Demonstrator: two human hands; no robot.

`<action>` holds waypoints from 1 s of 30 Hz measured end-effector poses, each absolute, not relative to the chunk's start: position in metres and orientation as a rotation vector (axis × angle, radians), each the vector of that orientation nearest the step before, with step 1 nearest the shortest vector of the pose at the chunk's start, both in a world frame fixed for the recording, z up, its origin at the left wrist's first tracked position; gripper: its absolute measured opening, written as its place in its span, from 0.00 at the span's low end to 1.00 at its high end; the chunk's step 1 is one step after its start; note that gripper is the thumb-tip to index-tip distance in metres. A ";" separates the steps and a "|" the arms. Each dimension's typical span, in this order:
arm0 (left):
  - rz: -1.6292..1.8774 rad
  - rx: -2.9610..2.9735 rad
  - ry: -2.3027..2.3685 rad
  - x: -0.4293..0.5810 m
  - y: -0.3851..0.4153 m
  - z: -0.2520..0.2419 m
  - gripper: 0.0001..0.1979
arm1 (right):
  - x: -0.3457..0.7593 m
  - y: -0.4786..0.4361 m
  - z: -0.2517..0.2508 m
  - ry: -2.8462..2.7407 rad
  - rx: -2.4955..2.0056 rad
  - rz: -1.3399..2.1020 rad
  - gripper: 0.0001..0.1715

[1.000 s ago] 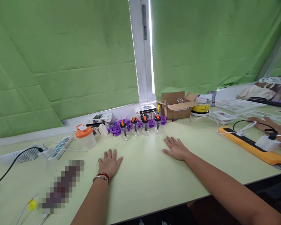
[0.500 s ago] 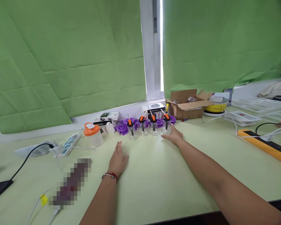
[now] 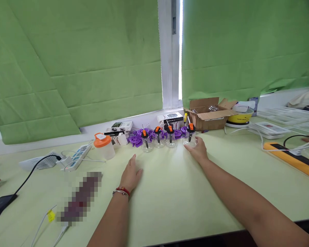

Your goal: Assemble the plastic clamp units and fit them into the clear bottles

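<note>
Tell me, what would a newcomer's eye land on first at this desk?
Probably the green curtains filling the whole background above the pale table. Next, the row of four small clear flasks with orange caps near the table's far edge, purple plastic pieces just behind. The right hand touches the rightmost flask; the left hand rests on the table nearer the camera.
</note>
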State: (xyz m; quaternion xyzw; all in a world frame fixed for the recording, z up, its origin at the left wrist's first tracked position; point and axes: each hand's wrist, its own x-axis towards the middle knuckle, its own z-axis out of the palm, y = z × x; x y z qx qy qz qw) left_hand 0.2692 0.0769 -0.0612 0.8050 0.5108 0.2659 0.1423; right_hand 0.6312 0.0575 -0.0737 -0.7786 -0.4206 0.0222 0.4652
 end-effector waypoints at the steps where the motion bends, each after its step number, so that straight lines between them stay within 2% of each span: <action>1: 0.810 2.277 1.463 0.271 0.076 -0.059 0.34 | 0.627 0.050 -0.070 -1.045 -1.875 -0.010 0.43; 4: 0.970 2.030 1.363 0.283 0.064 -0.043 0.31 | 0.608 0.023 -0.055 -1.208 -1.782 -0.159 0.43; 6: 1.053 1.768 1.147 0.297 0.050 -0.024 0.28 | 0.592 0.006 -0.047 -1.427 -1.698 -0.195 0.39; 9: 0.923 1.447 0.862 0.322 0.028 0.002 0.28 | 0.565 -0.012 -0.043 -1.731 -1.561 -0.279 0.34; 13: 0.829 1.273 1.022 0.348 0.018 0.008 0.23 | 0.544 -0.020 -0.045 -1.939 -1.462 -0.289 0.30; 16: 0.938 1.251 1.148 0.356 0.023 -0.006 0.18 | 0.544 -0.020 -0.043 -1.916 -1.361 0.042 0.34; 19: 1.001 1.277 1.134 0.357 0.024 -0.020 0.16 | 0.551 -0.019 -0.038 -1.549 -1.356 0.701 0.43; 23: 1.042 1.377 1.069 0.360 0.021 -0.029 0.17 | 0.556 -0.016 -0.036 -1.026 -1.232 1.663 0.35; 26: 1.082 1.469 1.119 0.363 0.023 -0.033 0.18 | 0.554 -0.015 -0.040 -1.009 -1.175 1.747 0.29; 28: 1.084 1.459 1.184 0.364 0.027 -0.036 0.19 | 0.552 -0.017 -0.041 -1.087 -1.179 1.595 0.28; 30: 1.058 1.403 1.229 0.364 0.029 -0.036 0.19 | 0.553 -0.020 -0.039 -1.276 -1.161 1.397 0.32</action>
